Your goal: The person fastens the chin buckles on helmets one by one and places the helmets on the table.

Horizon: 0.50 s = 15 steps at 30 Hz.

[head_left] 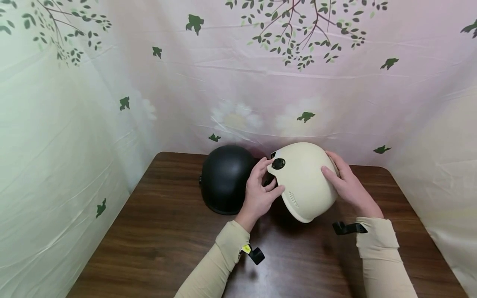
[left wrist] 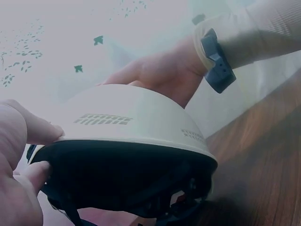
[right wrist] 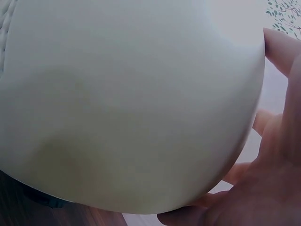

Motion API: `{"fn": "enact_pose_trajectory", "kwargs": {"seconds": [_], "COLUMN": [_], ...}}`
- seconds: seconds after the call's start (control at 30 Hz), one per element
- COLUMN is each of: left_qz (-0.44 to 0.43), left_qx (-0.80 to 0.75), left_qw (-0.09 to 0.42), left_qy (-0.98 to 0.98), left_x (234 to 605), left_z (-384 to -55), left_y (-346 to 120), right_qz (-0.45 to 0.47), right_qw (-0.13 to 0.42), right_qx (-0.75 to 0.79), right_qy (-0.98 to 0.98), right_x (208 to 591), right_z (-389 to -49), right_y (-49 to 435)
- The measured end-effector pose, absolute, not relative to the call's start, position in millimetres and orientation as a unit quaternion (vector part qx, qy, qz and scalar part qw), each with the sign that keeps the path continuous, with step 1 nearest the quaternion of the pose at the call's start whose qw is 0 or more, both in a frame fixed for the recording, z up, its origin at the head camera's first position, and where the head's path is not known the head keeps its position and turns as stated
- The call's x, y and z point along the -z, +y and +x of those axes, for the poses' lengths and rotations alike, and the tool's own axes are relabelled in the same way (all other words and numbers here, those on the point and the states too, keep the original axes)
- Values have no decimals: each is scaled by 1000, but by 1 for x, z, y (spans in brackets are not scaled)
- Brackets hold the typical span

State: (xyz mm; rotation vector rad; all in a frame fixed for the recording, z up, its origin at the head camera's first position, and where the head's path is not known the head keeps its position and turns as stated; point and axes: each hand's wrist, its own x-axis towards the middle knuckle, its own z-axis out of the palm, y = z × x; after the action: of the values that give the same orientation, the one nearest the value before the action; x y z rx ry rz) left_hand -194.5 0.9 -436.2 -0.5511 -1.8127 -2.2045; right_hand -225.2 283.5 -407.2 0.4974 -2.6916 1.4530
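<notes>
A cream helmet (head_left: 311, 178) is tilted at the right rear of the table, with a round black knob (head_left: 278, 164) on its side and small vent slots. My left hand (head_left: 258, 192) pinches its near-left rim between thumb and fingers; the left wrist view shows the dark interior (left wrist: 117, 165) and straps inside. On the opposite side, my right hand (head_left: 348, 184) grips the shell, thumb on top and fingers round the far edge. In the right wrist view the smooth shell (right wrist: 131, 103) fills most of the picture. A black helmet (head_left: 227, 178) sits just left of my left hand.
The brown wood-grain table (head_left: 149, 231) ends at a back edge close behind both helmets. Behind and beside it hangs a pale cloth (head_left: 167, 103) printed with leaves, flowers and birds. Each wrist wears a small black camera mount (head_left: 256, 255).
</notes>
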Motion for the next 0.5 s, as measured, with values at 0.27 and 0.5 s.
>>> {"fn": "enact_pose_trajectory", "kwargs": {"seconds": [0.27,0.5], "left_qz": [-207,-234], "left_qx": [762,748], "left_qw": [129,142], "left_qy": [-600,-605], "left_x": [435,427], "left_z": [-198,-200], "left_y": [-1,-1], "right_qz": [160,174], "right_qw": [10,17], "right_qx": [-493,-526], "right_qy": [-855,-832], "right_x": [413,418], "right_z": [-224,-223], "right_y": [283,282]}}
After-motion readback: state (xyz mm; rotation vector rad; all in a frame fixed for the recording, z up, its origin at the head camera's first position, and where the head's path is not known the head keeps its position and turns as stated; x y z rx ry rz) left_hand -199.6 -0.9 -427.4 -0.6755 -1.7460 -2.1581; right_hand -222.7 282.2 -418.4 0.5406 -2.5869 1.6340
